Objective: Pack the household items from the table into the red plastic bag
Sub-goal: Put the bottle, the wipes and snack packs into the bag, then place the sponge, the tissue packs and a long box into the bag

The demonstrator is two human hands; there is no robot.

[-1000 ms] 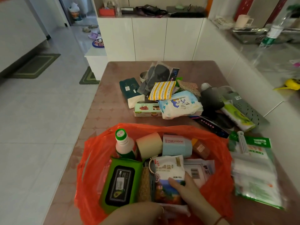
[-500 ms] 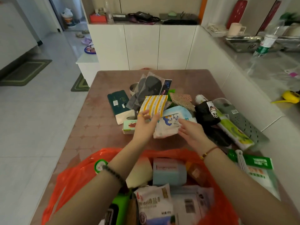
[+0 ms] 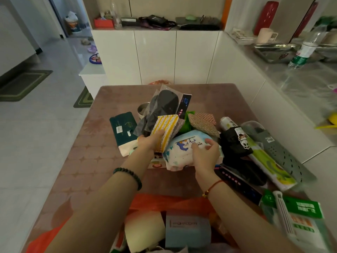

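Striped sponge (image 3: 165, 131) in left hand (image 3: 148, 141)

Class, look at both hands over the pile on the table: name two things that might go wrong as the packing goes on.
1. The left hand grips the striped sponge pad, which leans against the black insoles pack; lifting it may topple that pack.
2. The right hand rests on the wipes pack lying over a small box; pulling the wipes might drag the box along.

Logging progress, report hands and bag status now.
Left hand gripping striped sponge. Right hand on wipes pack. Red bag open, part-filled. Nothing blocking.
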